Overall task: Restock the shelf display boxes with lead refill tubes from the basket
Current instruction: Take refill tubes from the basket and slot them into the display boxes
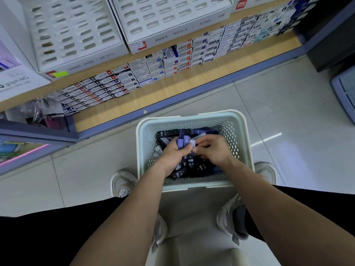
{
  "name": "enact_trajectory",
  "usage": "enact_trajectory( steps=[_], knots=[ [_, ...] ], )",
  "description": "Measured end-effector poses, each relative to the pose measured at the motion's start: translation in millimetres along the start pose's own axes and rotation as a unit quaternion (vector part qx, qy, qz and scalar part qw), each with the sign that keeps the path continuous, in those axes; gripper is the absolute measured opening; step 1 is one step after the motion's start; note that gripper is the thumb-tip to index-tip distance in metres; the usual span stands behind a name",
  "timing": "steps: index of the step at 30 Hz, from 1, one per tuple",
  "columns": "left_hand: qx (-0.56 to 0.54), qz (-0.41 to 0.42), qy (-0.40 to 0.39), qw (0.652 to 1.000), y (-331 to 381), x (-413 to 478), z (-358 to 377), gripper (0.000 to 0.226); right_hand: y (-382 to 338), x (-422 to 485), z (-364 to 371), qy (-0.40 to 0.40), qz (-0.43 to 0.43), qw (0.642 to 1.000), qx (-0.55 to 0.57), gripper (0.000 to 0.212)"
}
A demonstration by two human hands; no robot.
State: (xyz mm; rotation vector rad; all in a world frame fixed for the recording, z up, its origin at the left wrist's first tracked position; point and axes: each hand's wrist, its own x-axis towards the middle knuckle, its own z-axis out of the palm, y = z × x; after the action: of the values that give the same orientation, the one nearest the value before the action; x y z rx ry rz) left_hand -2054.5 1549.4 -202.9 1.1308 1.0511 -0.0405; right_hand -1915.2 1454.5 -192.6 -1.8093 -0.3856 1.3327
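A pale perforated basket stands on the floor between my feet, holding several dark lead refill tubes marked HB 0.7. My left hand is inside it and grips a small bunch of purple-capped tubes. My right hand is beside it, fingers curled, pinching a tube at the bunch's top end. Two white display boxes with rows of slots sit on the shelf above: one at the left and one at the middle.
Below the display boxes, a wooden shelf carries rows of small refill cartons. The shelf's blue front edge runs just beyond the basket. Grey shoes flank the basket on the tiled floor. A blue-grey crate is at the right.
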Motion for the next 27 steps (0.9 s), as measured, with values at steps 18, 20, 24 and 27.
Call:
enact_trajectory(
  steps=[18,20,24,27],
  knots=[
    [0.017,-0.018,0.038,0.999,-1.2,1.8,-16.1,0.014,-10.2,2.4,-10.0,0.1,0.036,0.994,0.04,0.009],
    [0.022,-0.013,0.051,0.998,0.1,2.3,-17.5,0.014,-13.5,-1.2,-12.5,0.118,0.024,0.991,0.056,0.012],
    [0.006,-0.005,0.067,0.998,3.2,0.5,-15.4,0.016,-20.9,-5.6,-11.2,0.147,-0.021,0.989,0.013,0.015],
    [-0.033,-0.001,0.095,0.995,4.9,-2.1,-15.1,0.017,-27.1,-7.8,-9.1,0.157,-0.032,0.987,-0.02,0.018]
  ],
)
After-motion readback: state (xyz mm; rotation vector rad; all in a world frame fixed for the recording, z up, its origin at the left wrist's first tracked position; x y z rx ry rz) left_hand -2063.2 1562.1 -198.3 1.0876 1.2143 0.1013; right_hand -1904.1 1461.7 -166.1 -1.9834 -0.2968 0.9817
